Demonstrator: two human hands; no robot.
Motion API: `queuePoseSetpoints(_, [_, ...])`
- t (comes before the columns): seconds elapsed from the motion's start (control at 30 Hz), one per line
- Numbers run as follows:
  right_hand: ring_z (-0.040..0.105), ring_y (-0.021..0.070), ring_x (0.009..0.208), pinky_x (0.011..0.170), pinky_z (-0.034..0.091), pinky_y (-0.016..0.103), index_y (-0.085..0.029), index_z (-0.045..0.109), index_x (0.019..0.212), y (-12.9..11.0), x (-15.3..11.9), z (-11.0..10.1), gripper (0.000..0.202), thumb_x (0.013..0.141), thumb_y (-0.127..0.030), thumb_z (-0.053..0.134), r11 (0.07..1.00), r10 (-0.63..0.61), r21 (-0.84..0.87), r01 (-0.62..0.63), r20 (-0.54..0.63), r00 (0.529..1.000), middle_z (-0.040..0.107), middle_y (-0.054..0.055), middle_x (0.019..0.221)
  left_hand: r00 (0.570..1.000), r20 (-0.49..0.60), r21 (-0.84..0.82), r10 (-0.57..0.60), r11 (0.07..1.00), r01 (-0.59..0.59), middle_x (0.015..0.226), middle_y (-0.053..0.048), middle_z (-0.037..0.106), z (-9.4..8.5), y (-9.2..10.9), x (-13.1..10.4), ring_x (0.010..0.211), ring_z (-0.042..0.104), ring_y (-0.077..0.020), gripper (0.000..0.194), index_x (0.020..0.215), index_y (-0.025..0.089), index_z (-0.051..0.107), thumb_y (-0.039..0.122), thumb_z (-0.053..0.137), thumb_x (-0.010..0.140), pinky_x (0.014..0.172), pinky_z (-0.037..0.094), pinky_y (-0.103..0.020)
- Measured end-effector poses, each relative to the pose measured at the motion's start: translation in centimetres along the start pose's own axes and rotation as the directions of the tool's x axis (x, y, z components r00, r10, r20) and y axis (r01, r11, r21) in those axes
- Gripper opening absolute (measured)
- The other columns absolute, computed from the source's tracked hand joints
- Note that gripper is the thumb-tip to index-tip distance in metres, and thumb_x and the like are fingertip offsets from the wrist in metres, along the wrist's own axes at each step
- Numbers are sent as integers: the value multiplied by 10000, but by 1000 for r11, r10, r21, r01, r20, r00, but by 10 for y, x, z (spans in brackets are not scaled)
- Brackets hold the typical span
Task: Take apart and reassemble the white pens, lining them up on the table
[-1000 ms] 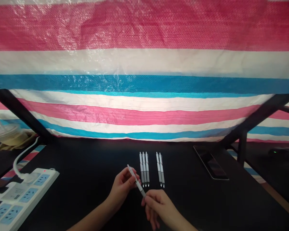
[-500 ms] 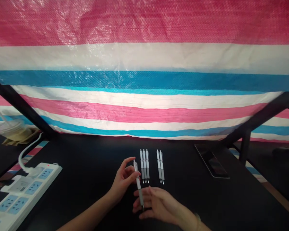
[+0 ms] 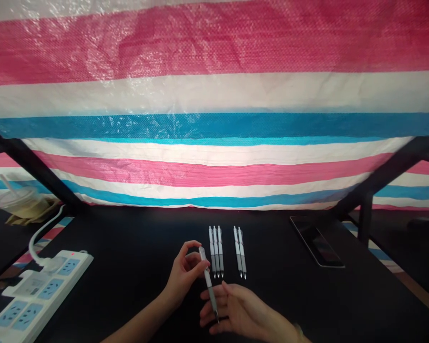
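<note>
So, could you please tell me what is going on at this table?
A person's left hand holds a white and grey pen by its upper part, tip pointing down. The right hand is open beside the pen's lower end. Beyond them, five similar pens lie in two groups, three and two, with a dark phone or tablet to the right.

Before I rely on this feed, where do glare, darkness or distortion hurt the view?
Head view: whitish glints speckle the striped sheet, strongest upper left; the black tabletop is dim, hiding any shadows; wide-angle stretching shows towards the edges, as on the power strip; the cup looks soft.
</note>
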State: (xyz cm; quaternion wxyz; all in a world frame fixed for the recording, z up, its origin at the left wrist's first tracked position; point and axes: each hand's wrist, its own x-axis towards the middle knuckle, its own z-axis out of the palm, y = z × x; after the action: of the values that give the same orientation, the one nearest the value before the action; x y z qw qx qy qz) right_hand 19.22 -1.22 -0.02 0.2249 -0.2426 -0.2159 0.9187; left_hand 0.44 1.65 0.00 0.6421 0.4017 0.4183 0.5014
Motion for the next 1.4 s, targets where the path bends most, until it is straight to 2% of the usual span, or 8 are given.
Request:
queuePoseSetpoints(0.23, [642,314,1003,902,399,437,-27,654,1151,0,1,-1,572,850,-510,596,1000,-2,24,2,9,1000,683,199,1026,1000,6,9,18,1000,-18,679,73,560,-1,-5,2,652,609,-132,483,1192,257,480,285,742,788,633,509,-261])
queuePoseSetpoints(0.37, [650,308,984,899,407,437,-34,657,1148,1,2,-3,535,865,-481,579,1000,-7,17,7,11,1000,688,190,1021,1000,1,31,4,1000,-4,682,50,594,0,-4,2,654,623,-143,422,1108,226,515,302,755,770,619,506,-259])
queuePoseSetpoints(0.67, [654,307,986,896,418,436,-40,657,1143,0,0,-1,482,864,-420,557,1000,-11,-9,11,9,1000,689,188,1027,1000,-17,36,-6,999,7,731,16,656,-1,-4,2,685,651,-165,447,1126,216,512,324,752,765,651,530,-286])
queuePoseSetpoints(0.83, [659,298,987,894,428,426,-55,649,1158,0,-2,0,465,875,-408,540,999,-20,-27,21,18,1000,692,181,1029,1000,-22,58,2,998,0,713,40,620,0,-4,4,685,633,-145,472,1182,225,492,307,733,785,659,520,-267])
queuePoseSetpoints(1.03, [672,293,971,872,444,419,-67,624,1205,0,-4,-1,452,889,-382,552,997,-46,-63,47,15,999,698,184,1037,998,29,339,59,939,-65,701,27,631,-4,8,36,639,624,-146,522,1254,189,469,328,677,796,616,534,-267])
queuePoseSetpoints(1.2, [683,295,959,831,470,400,-50,656,1141,0,-6,0,398,900,-345,538,992,-39,-119,39,4,999,706,192,1023,991,-12,458,133,882,-113,795,-1,647,-12,8,74,598,623,-147,518,1216,188,549,297,692,731,547,548,-271])
queuePoseSetpoints(1.33, [697,282,932,811,490,385,-74,659,1108,2,-7,-1,385,865,-366,595,970,-128,-214,118,-30,991,713,179,997,984,-72,531,165,841,-102,969,-54,634,-12,-1,80,537,603,-114,488,1128,168,618,238,709,653,503,551,-272])
queuePoseSetpoints(1.4, [704,269,879,749,512,367,-88,661,1071,2,-4,-2,403,834,-410,609,923,-180,-357,142,-74,981,713,165,971,981,-97,545,168,834,-89,1038,-82,619,-10,-6,75,547,608,-112,493,1140,157,605,233,693,661,517,563,-282])
